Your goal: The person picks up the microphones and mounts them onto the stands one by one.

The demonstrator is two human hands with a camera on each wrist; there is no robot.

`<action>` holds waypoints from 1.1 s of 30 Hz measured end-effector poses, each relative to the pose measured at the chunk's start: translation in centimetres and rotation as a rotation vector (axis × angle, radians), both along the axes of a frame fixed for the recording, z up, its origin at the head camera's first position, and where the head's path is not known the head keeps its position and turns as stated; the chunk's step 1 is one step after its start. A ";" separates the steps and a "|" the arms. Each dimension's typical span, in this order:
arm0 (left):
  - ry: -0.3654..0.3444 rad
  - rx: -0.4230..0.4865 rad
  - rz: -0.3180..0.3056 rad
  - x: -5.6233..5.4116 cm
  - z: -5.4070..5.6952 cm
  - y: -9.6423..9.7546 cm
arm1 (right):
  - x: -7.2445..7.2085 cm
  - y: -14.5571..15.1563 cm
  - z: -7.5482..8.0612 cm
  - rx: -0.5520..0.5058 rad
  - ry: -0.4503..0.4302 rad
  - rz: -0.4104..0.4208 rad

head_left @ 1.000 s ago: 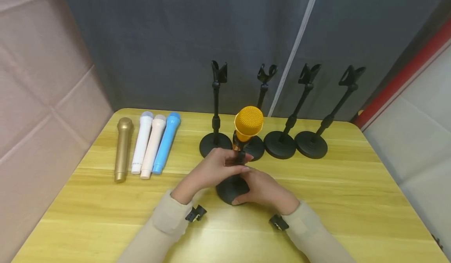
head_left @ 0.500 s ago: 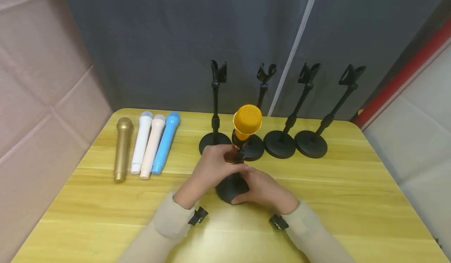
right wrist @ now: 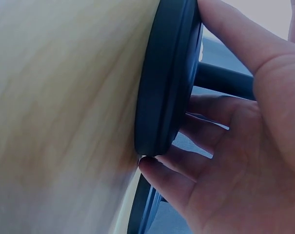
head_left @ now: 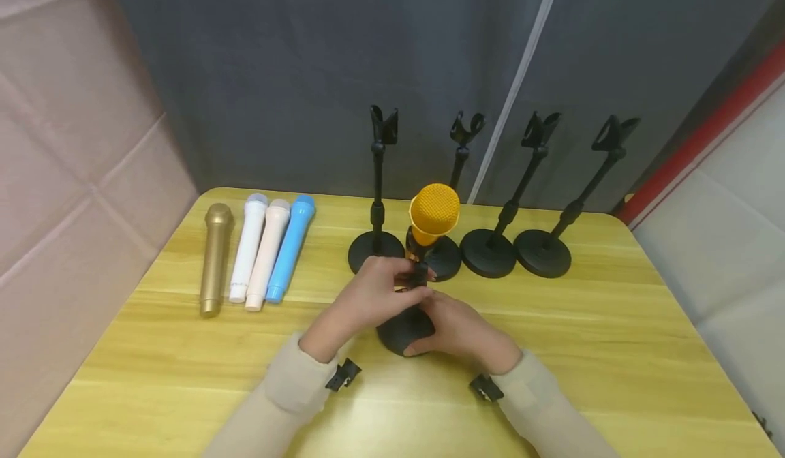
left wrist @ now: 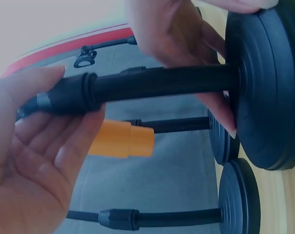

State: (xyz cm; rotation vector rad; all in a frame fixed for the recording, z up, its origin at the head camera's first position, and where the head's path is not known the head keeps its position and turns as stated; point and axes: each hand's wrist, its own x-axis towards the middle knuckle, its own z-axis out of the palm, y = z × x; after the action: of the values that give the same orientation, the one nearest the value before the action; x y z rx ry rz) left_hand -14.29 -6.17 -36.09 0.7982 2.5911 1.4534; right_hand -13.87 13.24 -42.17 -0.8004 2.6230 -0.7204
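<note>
A black microphone stand [head_left: 401, 332] stands at mid-table, its round base on the wood. An orange microphone [head_left: 435, 209] sits tilted in the clip at its top, the grille toward the head camera. My left hand [head_left: 377, 291] pinches the ribbed collar [left wrist: 71, 92] on the pole between thumb and fingers. Lower down, my right hand [head_left: 456, 325] holds the base, thumb at the near edge and fingers spread around the far side. In the right wrist view those fingertips [right wrist: 152, 168] reach the rim of the base [right wrist: 167, 83]. The clip is partly hidden behind the microphone.
Several black stands with unfilled clips line the back, including the leftmost stand [head_left: 377, 240] and the rightmost stand [head_left: 542, 253]. At left lie a gold microphone [head_left: 214, 260], a white one, a pale pink one and a blue microphone [head_left: 289, 250]. A grey partition rises behind.
My left hand's fingers shift around the collar, curling behind it and then loosening slightly. The right hand keeps its hold on the base, and the stand stays in place.
</note>
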 end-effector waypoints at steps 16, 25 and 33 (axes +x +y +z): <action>0.022 0.000 0.171 0.6 0.4 0.3 | -0.1 0.0 0.0 0.013 0.014 0.006; 0.026 -0.017 0.061 0.0 0.4 -0.3 | -0.1 -0.1 0.1 0.036 0.017 0.012; 0.045 -0.053 -0.045 -0.6 0.6 -0.7 | -0.1 0.0 0.0 0.025 0.004 0.014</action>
State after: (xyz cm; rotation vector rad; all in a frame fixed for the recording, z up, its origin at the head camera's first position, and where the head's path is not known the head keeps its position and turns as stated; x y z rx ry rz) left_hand -14.90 -6.91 -35.51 0.8867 2.6141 1.3646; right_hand -14.00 13.20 -42.14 -0.8132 2.6221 -0.6819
